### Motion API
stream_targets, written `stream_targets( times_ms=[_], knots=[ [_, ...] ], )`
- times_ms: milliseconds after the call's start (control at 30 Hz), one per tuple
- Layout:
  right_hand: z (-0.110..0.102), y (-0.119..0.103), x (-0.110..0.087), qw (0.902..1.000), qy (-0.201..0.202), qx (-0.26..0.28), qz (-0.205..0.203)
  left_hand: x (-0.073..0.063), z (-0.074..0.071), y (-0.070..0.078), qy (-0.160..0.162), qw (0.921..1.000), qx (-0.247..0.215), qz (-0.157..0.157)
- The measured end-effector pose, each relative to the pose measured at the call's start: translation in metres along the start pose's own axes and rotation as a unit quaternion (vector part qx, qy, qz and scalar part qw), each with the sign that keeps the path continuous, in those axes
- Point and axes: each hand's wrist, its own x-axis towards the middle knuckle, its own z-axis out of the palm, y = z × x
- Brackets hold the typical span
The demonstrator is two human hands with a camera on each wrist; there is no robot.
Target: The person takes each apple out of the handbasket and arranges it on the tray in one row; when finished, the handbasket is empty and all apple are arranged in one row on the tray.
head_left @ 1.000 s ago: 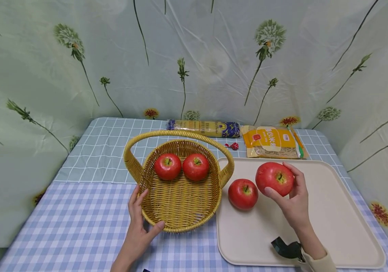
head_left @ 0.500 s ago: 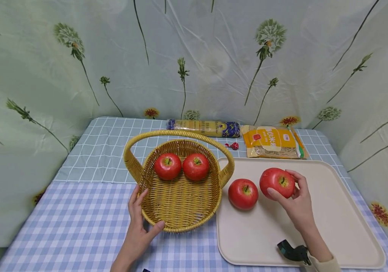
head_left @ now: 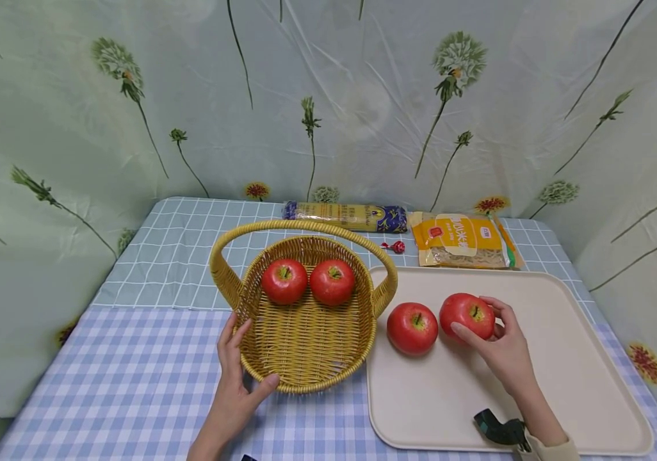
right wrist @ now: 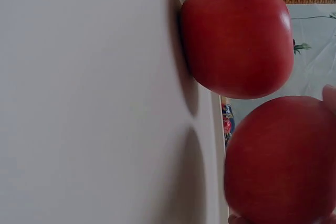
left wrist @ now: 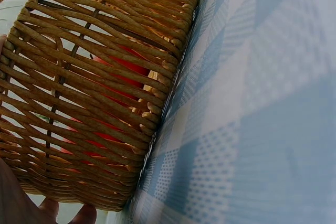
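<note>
My right hand [head_left: 507, 349] holds a red apple [head_left: 465, 314] between thumb and fingers, low over the beige tray [head_left: 570, 384]. In the right wrist view a gap shows between this held apple [right wrist: 283, 161] and its shadow on the tray. Just to its left, a second apple [head_left: 412, 328] rests on the tray. My left hand [head_left: 236, 390] grips the near left rim of a yellow wicker basket [head_left: 305, 346], thumb at the front and fingers along the side. Two apples, a left one [head_left: 285, 282] and a right one [head_left: 332, 282], sit at the back inside the basket.
Behind the basket lies a long yellow and blue noodle packet [head_left: 346, 216]. An orange food bag [head_left: 463, 240] and a small red wrapped candy [head_left: 396, 247] are near it. The basket's tall handle [head_left: 305, 225] arches up. A floral curtain [head_left: 363, 96] backs the checked table [head_left: 121, 371].
My right hand has lowered the apple toward the tray, slightly right and nearer to me. The left hand and the basket have stayed in place.
</note>
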Motion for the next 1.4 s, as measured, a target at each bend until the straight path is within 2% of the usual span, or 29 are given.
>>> stream_targets(
  times_ms=[300,433,667,1400],
  knots=[
    [0.0022,0.0042,-0.0014,0.9987,-0.021,-0.044,0.011,0.0008,0.0005,0.0013,0.007,0.9999,-0.008,0.008],
    [0.0024,0.0042,-0.0024,0.9984,-0.029,-0.047,0.015,0.0005,0.0005,0.0014,0.01,0.9998,-0.008,0.012],
    [0.0026,0.0037,-0.0039,0.9981,-0.035,-0.046,0.021,-0.0001,-0.0008,-0.0007,-0.002,1.0,-0.006,0.003],
    [0.0063,0.0056,0.0001,0.9969,-0.063,-0.046,0.003,-0.0001,-0.0007,0.0025,-0.006,0.9999,-0.004,-0.01]
  ],
)
